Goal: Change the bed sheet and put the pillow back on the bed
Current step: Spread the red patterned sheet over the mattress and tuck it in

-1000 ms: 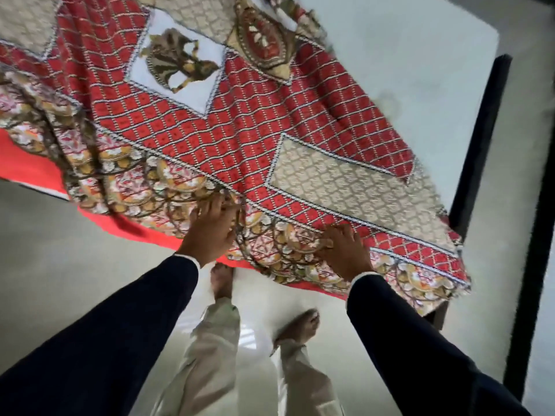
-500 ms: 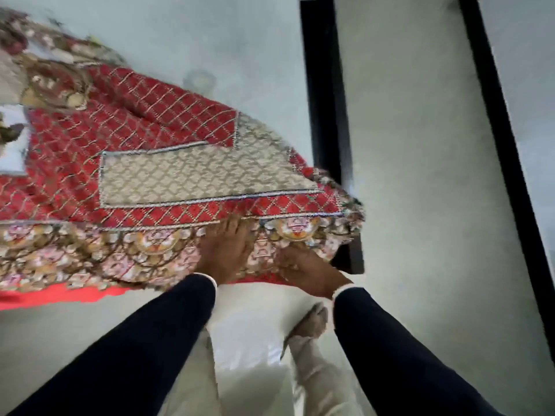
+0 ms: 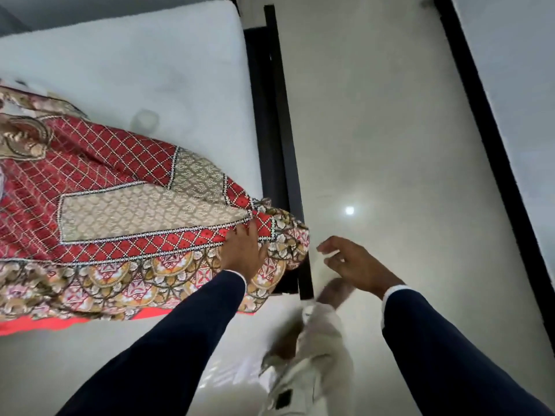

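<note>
A red patterned bed sheet with a floral border lies bunched over the near part of a bare white mattress. Its corner hangs over the mattress's near right corner. My left hand rests on the sheet at that corner; its fingertips are hidden in the cloth, so I cannot tell whether they grip. My right hand hovers to the right of the corner, off the sheet, fingers loosely curled and holding nothing. No pillow is in view.
The black bed frame runs along the mattress's right side. Glossy pale floor lies to its right, then a second black frame at the far right. My legs and feet stand below the bed corner.
My right hand has let go of the sheet's border and moved right, off the bed. My left hand has slid right along the border to the corner. The view has swung right.
</note>
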A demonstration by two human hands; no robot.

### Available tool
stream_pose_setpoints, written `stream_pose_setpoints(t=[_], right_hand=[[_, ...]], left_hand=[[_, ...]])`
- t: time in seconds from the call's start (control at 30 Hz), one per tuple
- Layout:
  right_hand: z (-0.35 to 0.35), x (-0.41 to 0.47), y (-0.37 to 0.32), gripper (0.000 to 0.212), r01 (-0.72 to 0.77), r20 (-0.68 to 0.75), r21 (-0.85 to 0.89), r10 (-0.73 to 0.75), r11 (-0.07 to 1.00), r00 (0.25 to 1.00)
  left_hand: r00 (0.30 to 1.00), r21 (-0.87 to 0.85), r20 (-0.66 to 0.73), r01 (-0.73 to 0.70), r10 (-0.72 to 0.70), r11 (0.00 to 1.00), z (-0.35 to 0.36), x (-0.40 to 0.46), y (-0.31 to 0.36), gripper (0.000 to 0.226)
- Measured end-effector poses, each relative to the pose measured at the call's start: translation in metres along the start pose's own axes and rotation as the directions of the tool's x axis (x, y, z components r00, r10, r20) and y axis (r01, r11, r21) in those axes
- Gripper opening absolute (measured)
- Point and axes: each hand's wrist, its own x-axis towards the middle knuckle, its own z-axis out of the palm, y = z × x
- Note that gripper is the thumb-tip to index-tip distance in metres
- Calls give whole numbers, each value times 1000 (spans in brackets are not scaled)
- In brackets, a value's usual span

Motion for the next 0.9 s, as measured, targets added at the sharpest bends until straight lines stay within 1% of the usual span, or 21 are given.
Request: stream_pose_setpoints(t=[0.07, 0.17, 0.23, 0.3, 0.37, 0.4, 0.47, 0.5, 0.57, 0.63, 0.7, 0.73, 0.8, 0.87, 0.9], right_hand=[[-20, 13, 6, 26, 7, 49, -36, -5, 999, 999], [-57, 52, 6, 26, 32, 133, -96, -19, 995, 991], [-75, 79, 6, 23, 45, 183, -139, -19, 989, 983], [-91, 113, 2, 20, 75, 282, -199, -16, 977, 959], [-116, 145, -7, 17, 165, 415, -265, -42, 950, 909], [-127, 155, -14, 17, 221, 436, -319, -65, 922, 898], [-143, 174, -31, 18, 304, 416, -372, -135, 877, 899], [-155, 181, -40, 19, 303, 394, -392, -139, 869, 908], [-163, 195, -64, 23, 332, 383, -422, -166, 844, 909], [-161, 211, -91, 23, 335, 304, -368, -228, 867, 925], [-145, 211, -107, 18, 322, 241, -237, -266, 917, 933], [-137, 209, -110, 17, 311, 239, -178, -266, 933, 934], [-114, 203, -111, 18, 282, 254, -111, -247, 953, 935], [-91, 192, -112, 17, 256, 248, -89, -227, 963, 942], [-83, 188, -111, 17, 245, 268, -94, -213, 965, 940]], left_hand=[[999, -10, -14, 37, -37, 999, -4, 7, 7, 71], [989, -98, -16, 145, -147, 985, -7, 26, 9, 63], [982, -111, 25, 188, -186, 976, -11, 40, 10, 59], [968, -113, 106, 237, -226, 965, -21, 52, 11, 57], [962, -108, 134, 252, -237, 962, -23, 60, 12, 57], [957, -160, 170, 262, -235, 952, -18, 61, 10, 59], [930, -336, 292, 319, -224, 886, -18, 70, -9, 62], [918, -377, 340, 333, -205, 864, -16, 80, -15, 59], [898, -311, 397, 326, -190, 893, -19, 88, -18, 53], [910, -276, 353, 325, -219, 904, -14, 92, -17, 49], [922, -304, 322, 317, -216, 898, -12, 87, -15, 48], [933, -328, 300, 295, -198, 897, -8, 88, -14, 49], [927, -354, 337, 286, -164, 890, -8, 90, -20, 50], [928, -393, 347, 278, -139, 877, -6, 94, -29, 51], [925, -398, 358, 273, -126, 876, -7, 94, -30, 52]])
